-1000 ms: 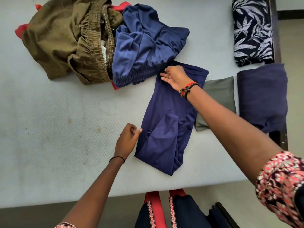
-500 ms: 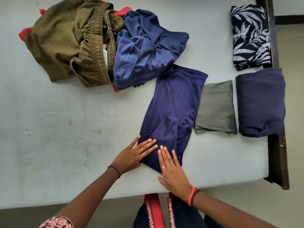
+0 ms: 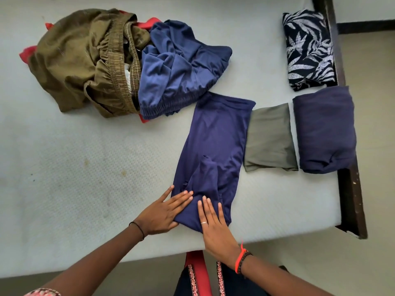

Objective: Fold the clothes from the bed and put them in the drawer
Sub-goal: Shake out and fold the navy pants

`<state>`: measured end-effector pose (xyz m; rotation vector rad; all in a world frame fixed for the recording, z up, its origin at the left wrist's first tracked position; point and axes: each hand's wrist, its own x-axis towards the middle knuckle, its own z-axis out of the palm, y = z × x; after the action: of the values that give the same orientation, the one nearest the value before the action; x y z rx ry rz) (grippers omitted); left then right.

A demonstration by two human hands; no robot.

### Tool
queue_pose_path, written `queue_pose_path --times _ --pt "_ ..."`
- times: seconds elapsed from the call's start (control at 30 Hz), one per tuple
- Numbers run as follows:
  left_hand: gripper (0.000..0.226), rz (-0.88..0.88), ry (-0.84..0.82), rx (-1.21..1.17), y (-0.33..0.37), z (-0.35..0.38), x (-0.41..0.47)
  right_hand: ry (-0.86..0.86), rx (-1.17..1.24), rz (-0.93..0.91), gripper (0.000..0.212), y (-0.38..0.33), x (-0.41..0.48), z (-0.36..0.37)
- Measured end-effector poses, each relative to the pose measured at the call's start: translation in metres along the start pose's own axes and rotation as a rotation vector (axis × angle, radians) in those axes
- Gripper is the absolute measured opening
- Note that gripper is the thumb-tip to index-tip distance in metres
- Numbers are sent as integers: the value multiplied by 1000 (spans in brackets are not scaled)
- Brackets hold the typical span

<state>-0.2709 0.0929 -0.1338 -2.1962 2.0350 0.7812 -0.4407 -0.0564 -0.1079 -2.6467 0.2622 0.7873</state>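
We are mid-fold on the navy garment point(image 3: 215, 142), laid lengthwise at the centre of the mattress point(image 3: 74, 178), with our left hand point(image 3: 162, 212) and right hand point(image 3: 215, 227) pressing flat, fingers straight, on its 6 o'clock end, which we judge next needs gripping and carrying toward 12 o'clock.

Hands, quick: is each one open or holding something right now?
Left hand: open, fingers straight, pressing the near end of the navy garment.
Right hand: open, fingers straight, pressing the same garment beside it.
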Motion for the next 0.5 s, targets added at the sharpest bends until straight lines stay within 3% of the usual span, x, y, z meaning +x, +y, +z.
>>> queue_pose_path --times 0.1,0.17,0.2,0.27,0.37,0.5 --pt "72 79 -62 -70 10 4 -14 -188 75 -65 96 -1 -20 -1" --pt "75 76 -133 -184 16 0 -20 -188 149 -100 101 2 -29 -10" --pt "72 51 -129 -214 18 -7 -19 -182 189 -132 94 2 -30 -17" --pt "61 -36 -124 -399 17 -22 -17 -348 422 -109 80 5 -27 -38" --pt "33 -204 -95 -775 5 -39 -11 -285 635 53 64 22 -14 -64" --pt "47 -407 31 -895 -16 -51 2 -172 772 201 41 64 12 -90"
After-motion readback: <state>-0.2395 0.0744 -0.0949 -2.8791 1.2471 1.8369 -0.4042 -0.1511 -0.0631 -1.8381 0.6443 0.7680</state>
